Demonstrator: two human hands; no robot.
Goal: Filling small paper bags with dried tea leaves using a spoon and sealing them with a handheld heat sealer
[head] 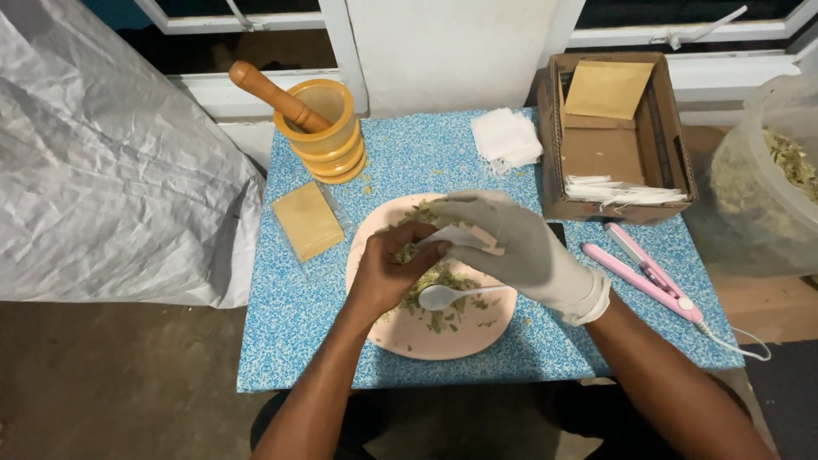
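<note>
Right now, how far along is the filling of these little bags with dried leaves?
Done: crushed leaves lie on the pink plate, and a few finished-looking bags sit in the cardboard box. In hand: the gloved right hand holds a small white bag while the bare left hand pinches leaves by it. Left: a stack of empty bags, plus leaves on the plate.

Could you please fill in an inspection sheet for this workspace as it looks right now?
Surface: small blue speckled table, a few leaf bits on it.
Job's things: pink plate with dried leaves and white spoon; small white bag held over it.
Clutter: mortar with pestle, tan block, bag stack, cardboard box, pink sealer.
Grippers: bare left hand and gloved right hand both on the bag.
Cables: white cord from the sealer.
Surroundings: grey sack, plastic tub, window.
</note>
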